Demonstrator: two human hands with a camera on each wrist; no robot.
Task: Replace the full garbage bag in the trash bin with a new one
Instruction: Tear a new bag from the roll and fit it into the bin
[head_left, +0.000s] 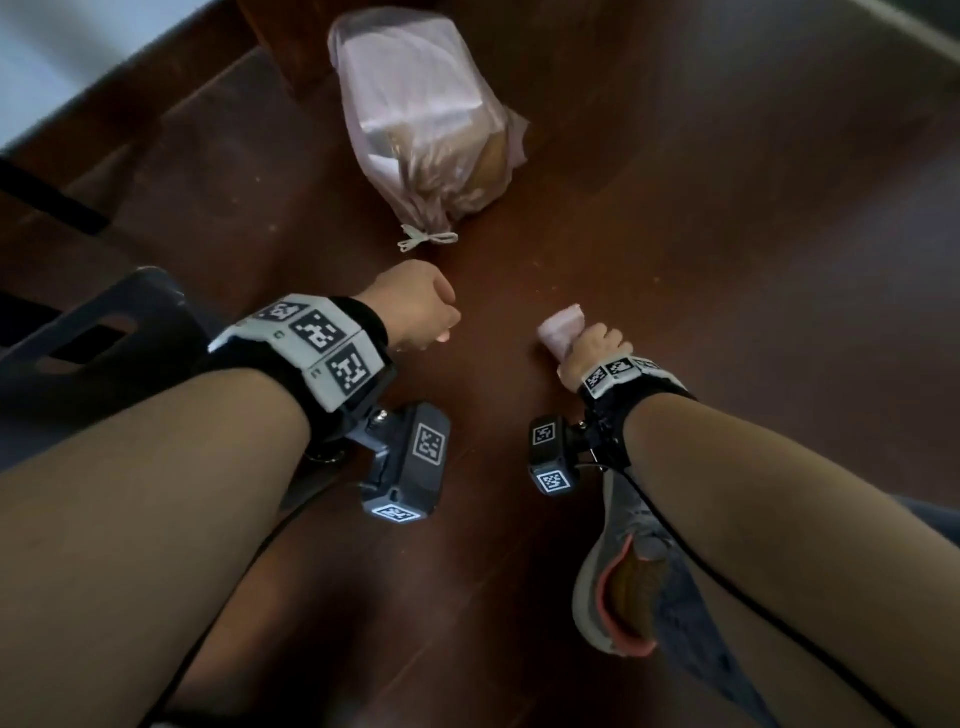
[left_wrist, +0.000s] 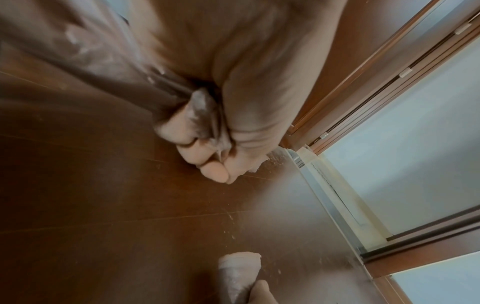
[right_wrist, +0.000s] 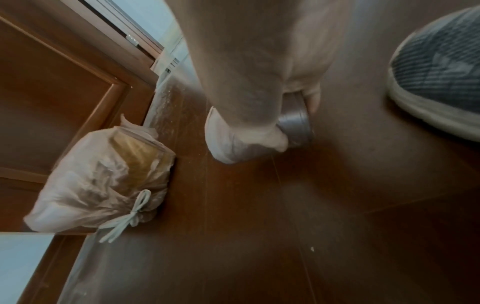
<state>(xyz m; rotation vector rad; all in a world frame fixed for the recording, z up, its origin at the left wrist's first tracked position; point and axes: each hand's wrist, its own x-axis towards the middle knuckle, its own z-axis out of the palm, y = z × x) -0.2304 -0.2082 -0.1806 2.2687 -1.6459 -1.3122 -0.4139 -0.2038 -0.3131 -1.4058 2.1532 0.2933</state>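
The full garbage bag, pale and translucent, lies on the dark wooden floor with its white drawstring tied in a bow. It also shows in the right wrist view as the full bag. My left hand is a fist just short of the bow. In the left wrist view, bunched thin plastic shows inside the left hand, and a blurred translucent strip runs off up-left. My right hand grips a roll of new bags low over the floor. The roll pokes out of that fist.
A dark grey bin-like container with a handle slot stands at the left, beside my left forearm. A grey shoe is planted under my right arm. A wooden door and frame rise behind the full bag.
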